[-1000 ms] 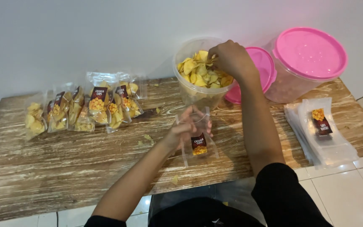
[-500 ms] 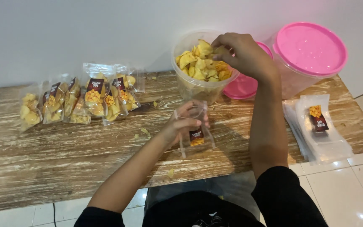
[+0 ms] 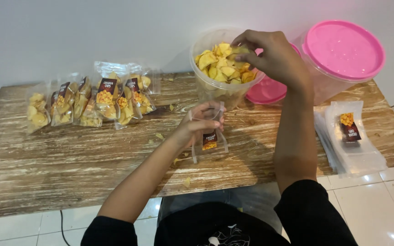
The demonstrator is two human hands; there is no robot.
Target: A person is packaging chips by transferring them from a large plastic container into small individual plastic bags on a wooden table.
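Note:
My left hand [image 3: 196,125] holds an empty clear pouch [image 3: 209,139] with a dark label upright over the wooden table [image 3: 69,155]. Just beyond it stands a clear round tub [image 3: 215,91] filled with yellow chips [image 3: 222,68]. My right hand [image 3: 270,57] is above the tub's right rim, its fingers pinched on a few chips lifted off the pile.
Several filled chip pouches [image 3: 92,102] lie in a row at the back left. A pink-lidded tub [image 3: 343,52] stands at the back right, with a loose pink lid [image 3: 265,91] beside it. A stack of empty pouches [image 3: 349,136] lies at the right edge. Crumbs dot the table.
My right hand has risen out of the chip pile with chips pinched in its fingers. My left hand keeps holding the pouch in the same spot.

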